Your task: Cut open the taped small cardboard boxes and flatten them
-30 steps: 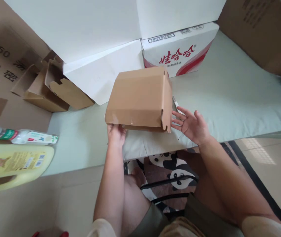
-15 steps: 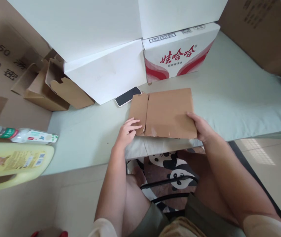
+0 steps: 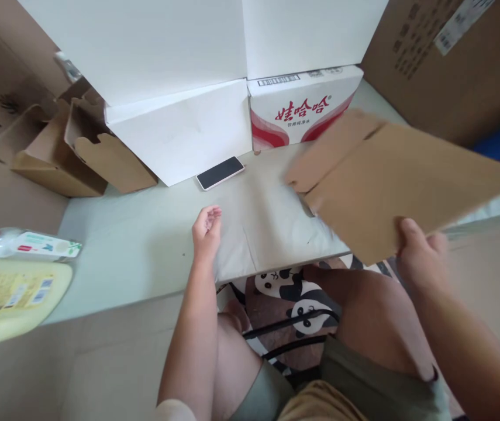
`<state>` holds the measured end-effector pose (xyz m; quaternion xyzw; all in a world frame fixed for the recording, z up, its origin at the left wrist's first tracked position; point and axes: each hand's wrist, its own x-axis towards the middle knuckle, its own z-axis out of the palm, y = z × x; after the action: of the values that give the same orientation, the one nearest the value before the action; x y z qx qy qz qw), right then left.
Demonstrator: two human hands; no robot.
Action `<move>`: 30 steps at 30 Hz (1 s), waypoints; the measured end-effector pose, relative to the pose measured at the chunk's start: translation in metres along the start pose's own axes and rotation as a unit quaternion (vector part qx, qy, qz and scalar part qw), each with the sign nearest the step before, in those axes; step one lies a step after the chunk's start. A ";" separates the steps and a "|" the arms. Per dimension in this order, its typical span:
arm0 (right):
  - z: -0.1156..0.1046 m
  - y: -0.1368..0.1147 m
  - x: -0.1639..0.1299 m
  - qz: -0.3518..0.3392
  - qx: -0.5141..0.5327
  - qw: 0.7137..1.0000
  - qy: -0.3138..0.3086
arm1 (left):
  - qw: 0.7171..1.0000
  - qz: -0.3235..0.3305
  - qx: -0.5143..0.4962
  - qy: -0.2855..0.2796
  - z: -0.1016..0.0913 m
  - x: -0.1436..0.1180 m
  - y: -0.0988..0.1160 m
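Brown cardboard sheet (image 3: pixel 403 187), flattened, hung off the counter (image 3: pixel 144 245) at three o'clock, right hand (image 3: pixel 420 257) fingers pinching its near edge. Left hand (image 3: pixel 206 229) rested loosely curled, empty. Folding not begun, by the look.

A: Where does the view sit?
B: One camera, on the person's head, tilted forward and down, close over the lap and the near edge of the pale table (image 3: pixel 144 257).
A: How far does it reach?
B: To white boxes (image 3: pixel 179 128) stacked at the table's far side.
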<state>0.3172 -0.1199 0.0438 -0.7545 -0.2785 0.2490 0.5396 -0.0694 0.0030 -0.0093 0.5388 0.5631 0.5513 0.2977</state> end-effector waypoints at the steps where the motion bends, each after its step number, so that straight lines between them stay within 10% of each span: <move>1: -0.013 0.005 0.007 -0.025 -0.047 0.996 0.065 | 1.000 -0.002 0.008 -0.005 0.001 0.000 0.000; 7: -0.008 -0.027 0.146 -0.136 -0.007 0.969 0.204 | 0.999 0.003 0.028 -0.022 0.005 0.001 0.000; 11: 0.055 -0.074 0.216 0.025 -0.175 0.975 -0.133 | 0.999 -0.006 0.032 -0.022 0.006 0.003 0.000; 21: 0.137 -0.024 0.064 -0.192 -0.503 0.787 -0.302 | 0.999 0.003 -0.038 -0.006 0.002 0.003 0.006; 26: 0.149 -0.047 0.042 -0.187 -0.499 0.779 -0.331 | 0.995 0.006 -0.098 -0.010 -0.007 -0.008 0.015; 30: 0.187 -0.075 0.012 -0.186 -0.338 0.832 -0.398 | 0.989 -0.005 -0.144 0.026 -0.026 -0.010 0.023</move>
<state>0.1883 0.0345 0.0593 -0.6596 -0.6709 0.3133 0.1293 -0.0850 -0.0184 0.0150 0.4728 0.4881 0.6388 0.3608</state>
